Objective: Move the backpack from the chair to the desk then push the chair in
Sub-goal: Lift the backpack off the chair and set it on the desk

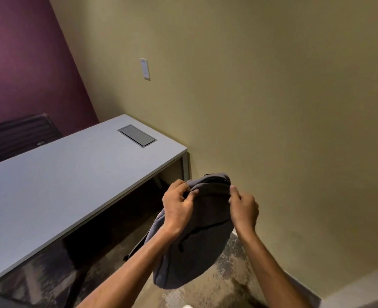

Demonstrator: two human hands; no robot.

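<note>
A grey backpack (194,241) hangs in the air in front of me, to the right of the desk's near end and above the floor. My left hand (177,207) grips its top edge on the left side, and my right hand (243,210) grips the top edge on the right. A strap dangles from its lower left. The white desk (61,185) stretches from lower left to centre, with its top lower than the top of the backpack. A dark chair (19,134) stands behind the far side of the desk, partly hidden.
A grey cable hatch (137,135) is set in the desk top near its right end. A beige wall with a white wall plate (145,68) runs along the right; a purple wall is at the far left. Patterned carpet lies below.
</note>
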